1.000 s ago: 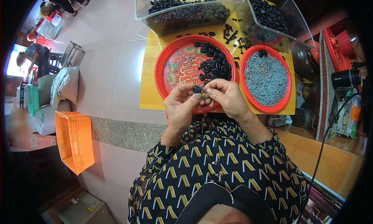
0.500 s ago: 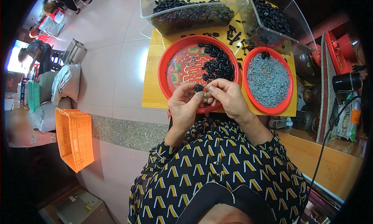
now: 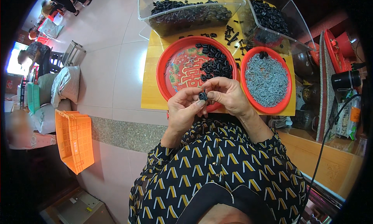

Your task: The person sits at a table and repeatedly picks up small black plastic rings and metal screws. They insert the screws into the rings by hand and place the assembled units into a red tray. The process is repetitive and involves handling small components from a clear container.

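Between the thumb and fingers of my left hand (image 3: 182,110) is a small black oval plastic part (image 3: 202,96) with holes in it. My right hand (image 3: 231,99) pinches close against this part, thumb and forefinger together; whatever sits in that pinch is too small to make out. Both hands are over the near rim of a round red tray (image 3: 164,88), which has a patterned bottom. Loose black plastic parts (image 3: 218,64) are heaped on its right side. To the right, an oval red tray (image 3: 244,73) is filled with small silvery screws (image 3: 268,82).
Two clear plastic bins (image 3: 190,20) (image 3: 297,39) of black parts stand at the back of the yellow table (image 3: 149,95). Dark small pieces (image 3: 232,37) lie between bins and trays. An orange crate (image 3: 75,142) sits on the floor at left. Other people are far left.
The black part has tilted in my left fingers and sits slightly lower and to the right. My right fingers have shifted a little closer around it.
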